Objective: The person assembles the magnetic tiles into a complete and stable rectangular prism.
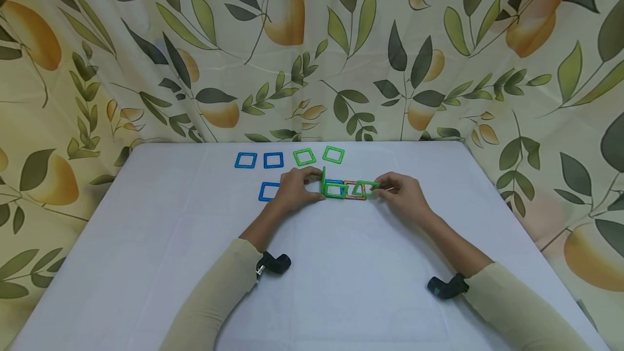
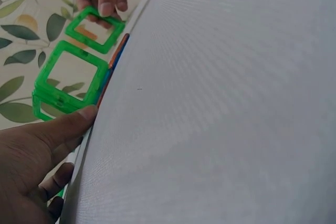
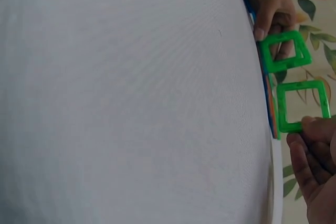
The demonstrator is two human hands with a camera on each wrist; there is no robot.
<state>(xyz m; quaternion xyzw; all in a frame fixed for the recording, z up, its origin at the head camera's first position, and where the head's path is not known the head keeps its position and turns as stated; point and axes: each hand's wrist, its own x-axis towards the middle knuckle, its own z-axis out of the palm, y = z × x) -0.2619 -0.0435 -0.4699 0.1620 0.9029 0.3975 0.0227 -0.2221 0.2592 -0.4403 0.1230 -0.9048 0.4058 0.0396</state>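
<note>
My right hand (image 1: 403,195) pinches a green square magnetic tile (image 3: 282,109) by its edge, thumb against fingers. That tile is tilted and overlaps an orange tile (image 1: 359,199) lying flat on the table. Left of it, a green tile (image 2: 51,66) stands up at the front of a flat blue tile (image 1: 335,181), and another green tile (image 1: 323,180) stands upright along the left side. My left hand (image 1: 294,189) holds this left upright tile, thumb at the near corner and fingers round the far side. The standing tiles meet at a corner.
Two blue tiles (image 1: 246,167) and two green tiles (image 1: 304,163) lie flat in a row near the table's back edge. One more blue tile (image 1: 261,191) lies partly behind my left hand. A white cloth (image 1: 341,275) covers the table, and a patterned curtain (image 1: 312,118) hangs behind it.
</note>
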